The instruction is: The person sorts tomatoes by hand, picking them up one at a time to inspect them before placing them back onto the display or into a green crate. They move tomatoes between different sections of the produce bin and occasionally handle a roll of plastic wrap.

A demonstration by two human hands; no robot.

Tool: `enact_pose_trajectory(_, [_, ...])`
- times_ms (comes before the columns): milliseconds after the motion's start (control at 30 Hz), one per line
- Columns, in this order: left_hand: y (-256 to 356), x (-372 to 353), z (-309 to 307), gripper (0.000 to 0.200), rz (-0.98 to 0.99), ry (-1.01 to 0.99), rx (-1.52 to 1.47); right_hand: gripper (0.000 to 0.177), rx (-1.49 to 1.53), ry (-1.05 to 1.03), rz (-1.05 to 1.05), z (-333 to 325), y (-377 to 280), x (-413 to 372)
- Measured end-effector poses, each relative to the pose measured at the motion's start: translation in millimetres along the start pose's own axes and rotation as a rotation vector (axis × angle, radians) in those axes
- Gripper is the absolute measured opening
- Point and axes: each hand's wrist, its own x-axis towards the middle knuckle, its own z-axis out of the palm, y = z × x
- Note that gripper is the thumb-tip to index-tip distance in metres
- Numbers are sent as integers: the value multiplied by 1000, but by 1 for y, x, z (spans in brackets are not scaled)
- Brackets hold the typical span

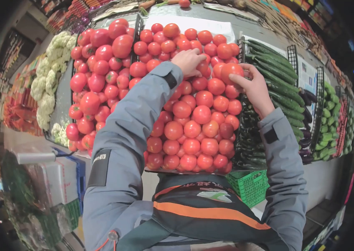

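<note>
Rows of red tomatoes point(191, 128) fill the middle of the stand. My right hand point(253, 85) grips a tomato point(230, 72) between thumb and fingers at the right edge of the pile, close to the cucumbers. To its left, my left hand point(188, 62) reaches over the upper part of the pile, its fingers bent down around a tomato point(202, 67) that they partly cover. A black divider separates this pile from larger tomatoes point(97, 79) on the left.
Cucumbers point(277, 79) lie right of the tomatoes, with dark eggplants point(306, 98) and green peppers point(328, 121) further right. Cauliflower point(51, 79) is at the left. A green crate point(250, 187) stands below the stand's front edge. A white paper sheet point(223, 27) lies behind the tomatoes.
</note>
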Motion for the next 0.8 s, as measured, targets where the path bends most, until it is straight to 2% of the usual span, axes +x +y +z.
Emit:
enact_pose_trajectory(67, [7,-1,-5,60,-53,-40,-59,45,-22,6,34,3,2,10])
enact_pose_trajectory(267, [11,10,17,63,-40,19,-247,47,-117,37,31,-2,2,18])
enact_pose_trajectory(467, [4,6,9,55,-86,-72,-418,45,-19,41,112,-9,-15,17])
enact_pose_trajectory(567, [-2,5,3,44,-17,104,-489,45,-10,51,119,-16,-17,20])
enact_pose_trajectory(667, [-26,3,-11,24,-68,295,-432,47,-24,52,107,-20,-20,19])
enact_pose_trajectory(767, [-49,-13,-31,26,-285,192,-303,47,-17,49,92,-20,-17,19])
enact_pose_trajectory(800, [-49,-20,-35,28,-337,77,-311,46,-18,43,99,-18,-16,18])
